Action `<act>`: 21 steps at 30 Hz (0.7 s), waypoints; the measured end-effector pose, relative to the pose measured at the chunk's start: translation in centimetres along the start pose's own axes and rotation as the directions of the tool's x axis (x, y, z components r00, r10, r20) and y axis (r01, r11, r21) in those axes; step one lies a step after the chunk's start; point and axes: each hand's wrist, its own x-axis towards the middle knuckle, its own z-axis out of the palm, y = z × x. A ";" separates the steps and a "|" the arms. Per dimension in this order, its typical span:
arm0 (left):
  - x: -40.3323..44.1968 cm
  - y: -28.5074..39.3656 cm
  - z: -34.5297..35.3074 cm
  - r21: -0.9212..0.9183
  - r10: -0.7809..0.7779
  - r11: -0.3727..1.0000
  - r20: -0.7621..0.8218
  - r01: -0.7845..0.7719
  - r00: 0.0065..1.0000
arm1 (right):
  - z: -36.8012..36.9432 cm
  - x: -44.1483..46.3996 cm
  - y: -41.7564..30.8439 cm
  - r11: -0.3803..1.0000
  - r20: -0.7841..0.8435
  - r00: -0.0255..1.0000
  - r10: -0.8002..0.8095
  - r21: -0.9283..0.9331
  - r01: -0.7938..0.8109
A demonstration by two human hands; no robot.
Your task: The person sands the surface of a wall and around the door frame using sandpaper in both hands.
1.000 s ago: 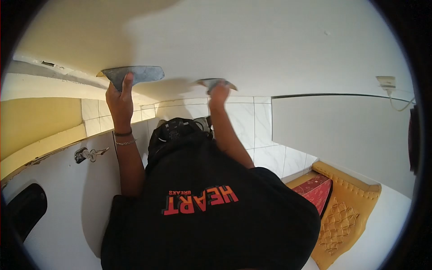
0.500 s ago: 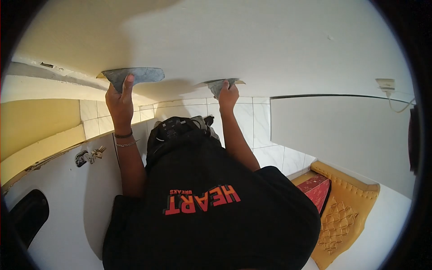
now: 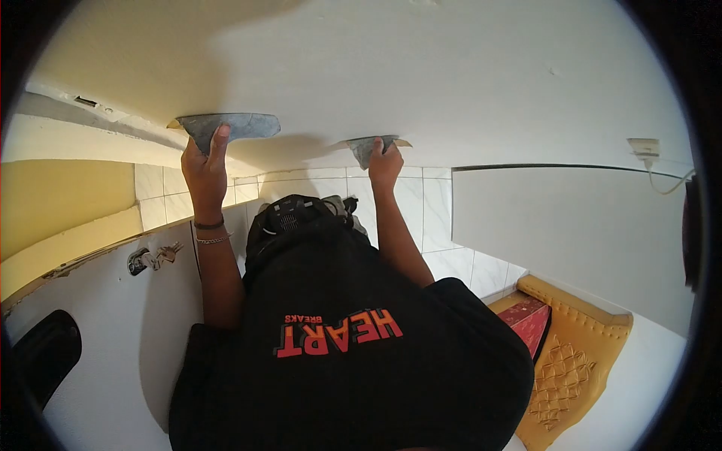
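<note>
My left hand (image 3: 205, 174) grips a folded grey sheet that looks like sandpaper (image 3: 252, 125), thumb on its near face. A tan corner sticks out at the sheet's left end. My right hand (image 3: 386, 163) is closed on a second, similar grey sheet (image 3: 360, 151), pinched into a point below, with tan tips at both sides. Both sheets rest against the pale wall (image 3: 466, 75); most fingers are hidden behind them. Shadows fall on the wall around my left hand.
A white door (image 3: 113, 331) with a lock and keys (image 3: 154, 259) stands open at my left. To the right are a white panel (image 3: 556, 225), a wall socket with a cable (image 3: 644, 148) and a mustard padded chair (image 3: 571, 368). White tiles (image 3: 406, 210) cover the floor.
The view has tilted slightly. Both hands keep their hold on the grey sheets and show little shift along the wall.
</note>
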 end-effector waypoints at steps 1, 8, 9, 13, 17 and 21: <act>0.0 0.1 0.0 0.005 0.006 1.000 -0.009 -0.006 1.000 | -0.1 0.0 -0.1 1.000 -0.001 1.000 -0.011 0.004 0.011; -0.2 0.4 0.2 0.028 -0.002 1.000 -0.020 0.002 1.000 | -0.4 -0.2 -0.8 0.999 0.018 1.000 -0.004 -0.032 0.005; -0.1 0.4 0.2 0.022 0.010 1.000 -0.027 -0.010 1.000 | -0.3 -0.3 -1.0 1.000 -0.008 1.000 0.007 -0.012 -0.007; 0.1 -0.5 -0.3 0.035 -0.032 0.999 0.022 0.031 0.999 | 0.8 -0.4 -1.9 0.998 -0.122 0.991 0.055 -0.025 -0.059; 0.0 -0.8 -0.2 0.046 -0.025 0.999 0.027 0.023 0.999 | 2.9 2.2 9.1 0.937 -0.271 0.911 0.311 -0.077 -0.342; -0.3 -0.4 0.1 0.015 -0.021 1.000 0.032 0.021 0.999 | 1.2 0.4 9.0 0.951 -0.092 0.959 0.268 -0.131 -0.279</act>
